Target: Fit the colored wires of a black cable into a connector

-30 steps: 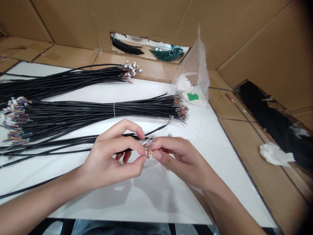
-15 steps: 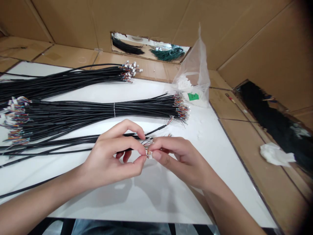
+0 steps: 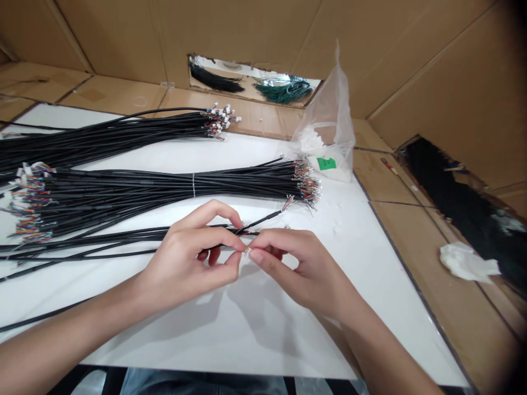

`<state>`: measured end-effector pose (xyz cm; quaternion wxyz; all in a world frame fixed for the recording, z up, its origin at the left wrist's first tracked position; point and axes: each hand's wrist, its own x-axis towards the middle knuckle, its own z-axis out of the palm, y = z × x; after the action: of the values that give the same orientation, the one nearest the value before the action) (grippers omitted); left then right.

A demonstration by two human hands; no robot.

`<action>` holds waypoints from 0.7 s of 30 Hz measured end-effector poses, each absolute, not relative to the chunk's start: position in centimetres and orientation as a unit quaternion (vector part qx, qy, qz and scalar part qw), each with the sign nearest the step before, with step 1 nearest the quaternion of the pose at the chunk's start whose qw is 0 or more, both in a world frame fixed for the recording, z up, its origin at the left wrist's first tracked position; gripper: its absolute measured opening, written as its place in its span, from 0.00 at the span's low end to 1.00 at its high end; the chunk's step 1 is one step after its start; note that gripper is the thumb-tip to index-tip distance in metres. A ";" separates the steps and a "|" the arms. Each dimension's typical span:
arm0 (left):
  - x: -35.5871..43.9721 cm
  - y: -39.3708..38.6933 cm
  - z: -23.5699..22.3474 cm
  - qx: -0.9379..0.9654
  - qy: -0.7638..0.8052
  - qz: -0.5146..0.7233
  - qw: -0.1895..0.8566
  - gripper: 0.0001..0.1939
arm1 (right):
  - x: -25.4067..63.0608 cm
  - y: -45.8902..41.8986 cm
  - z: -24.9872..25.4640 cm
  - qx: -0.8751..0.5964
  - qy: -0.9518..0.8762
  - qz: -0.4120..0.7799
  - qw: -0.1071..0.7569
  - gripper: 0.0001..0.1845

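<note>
Wires (image 3: 247, 250), likely light, limp and fragile, show at seven o'clock from the bag (image 3: 329, 134), pinched by our left hand (image 3: 195, 252) and right hand (image 3: 307, 263); we'd best grip near their ends.

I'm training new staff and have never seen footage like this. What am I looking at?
There's no machine here: these are a person's bare hands, and every picture comes from one camera worn on their head, looking forward and down. The left hand and right hand pinch a tiny pale piece between them, too small to identify. On the white table lie thick bundles of black cables with coloured wires at the ends. Beyond the right hand is a translucent bag.
</note>
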<state>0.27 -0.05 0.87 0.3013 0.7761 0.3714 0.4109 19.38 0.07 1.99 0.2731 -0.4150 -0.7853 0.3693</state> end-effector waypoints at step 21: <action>0.7 0.0 0.6 0.675 0.464 0.361 0.445 0.08 | 18.0 -1.1 -0.3 -0.460 -0.812 0.161 0.321 0.11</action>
<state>0.69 0.00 0.61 0.4453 0.6751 0.4642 0.3612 17.96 -1.07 -0.27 0.3207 -0.4597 -0.8123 0.1612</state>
